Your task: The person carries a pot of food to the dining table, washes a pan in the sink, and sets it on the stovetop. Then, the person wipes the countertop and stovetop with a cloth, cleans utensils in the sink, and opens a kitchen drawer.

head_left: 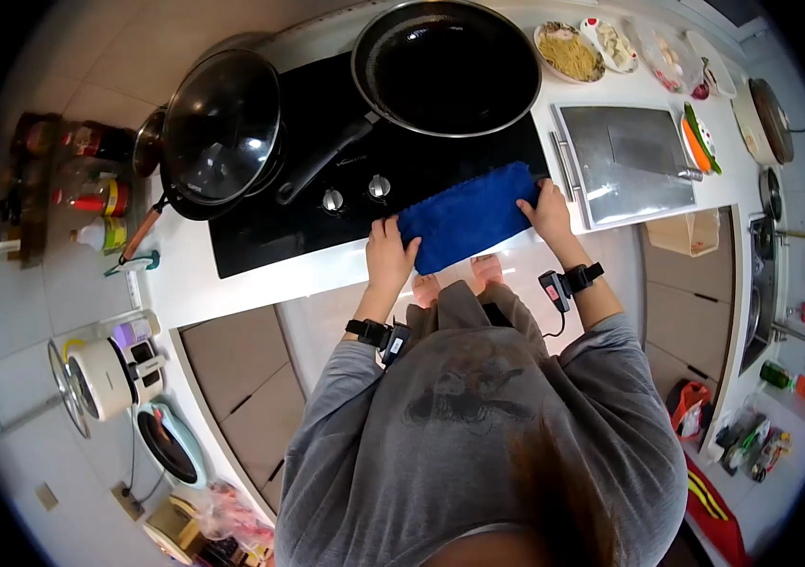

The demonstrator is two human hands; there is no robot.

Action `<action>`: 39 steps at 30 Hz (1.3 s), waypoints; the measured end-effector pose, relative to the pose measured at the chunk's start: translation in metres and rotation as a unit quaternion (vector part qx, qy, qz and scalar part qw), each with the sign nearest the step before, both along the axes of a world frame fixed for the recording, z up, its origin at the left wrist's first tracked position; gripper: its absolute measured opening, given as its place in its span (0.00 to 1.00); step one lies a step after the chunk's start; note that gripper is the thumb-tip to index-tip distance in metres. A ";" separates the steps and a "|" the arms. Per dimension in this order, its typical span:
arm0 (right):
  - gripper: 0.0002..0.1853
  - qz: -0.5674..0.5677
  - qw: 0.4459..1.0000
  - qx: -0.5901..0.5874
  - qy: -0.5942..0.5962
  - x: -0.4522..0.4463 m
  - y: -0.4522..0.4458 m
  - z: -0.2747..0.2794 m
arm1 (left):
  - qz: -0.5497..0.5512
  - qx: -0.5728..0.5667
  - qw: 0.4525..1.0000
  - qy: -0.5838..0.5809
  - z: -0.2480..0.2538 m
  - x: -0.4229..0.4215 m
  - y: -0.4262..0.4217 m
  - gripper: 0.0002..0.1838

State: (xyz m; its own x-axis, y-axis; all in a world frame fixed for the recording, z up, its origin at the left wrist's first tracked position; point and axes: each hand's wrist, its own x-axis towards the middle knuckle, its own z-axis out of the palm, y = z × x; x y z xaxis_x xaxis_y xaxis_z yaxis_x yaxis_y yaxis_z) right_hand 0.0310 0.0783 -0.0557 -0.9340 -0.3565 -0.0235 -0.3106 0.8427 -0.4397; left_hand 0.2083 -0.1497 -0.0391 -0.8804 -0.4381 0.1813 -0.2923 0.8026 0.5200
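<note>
- While a lidded wok [221, 132] sits at the left of the stove [251, 241], the left hand [389, 255] grips the left edge of the cloth [467, 222].
- Frying pan [446, 71] behind the cloth.
- Cloth spread between both hands, over the stove's front edge.
- Right hand [548, 210] clamped on its right edge.
- Plate of noodles [570, 54] beyond.

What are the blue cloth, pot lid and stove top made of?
Blue cloth: matte fabric, maybe microfibre, with a ruffled edge. Pot lid: probably see-through glass, with shiny reflections. Stove top: perhaps smooth glass, since it looks flat and black.
</note>
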 end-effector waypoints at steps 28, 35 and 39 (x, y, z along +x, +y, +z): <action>0.19 0.287 0.937 -0.053 0.192 0.009 -0.072 -0.007 | 0.079 0.140 0.987 0.014 0.012 0.005 -0.008 0.18; 0.29 0.134 0.972 -0.055 0.186 -0.009 -0.031 -0.012 | 0.107 0.155 0.982 0.033 0.013 0.007 -0.003 0.19; 0.29 0.099 0.975 -0.028 0.198 0.007 -0.062 -0.016 | 0.120 0.161 0.979 0.041 0.017 0.011 -0.003 0.19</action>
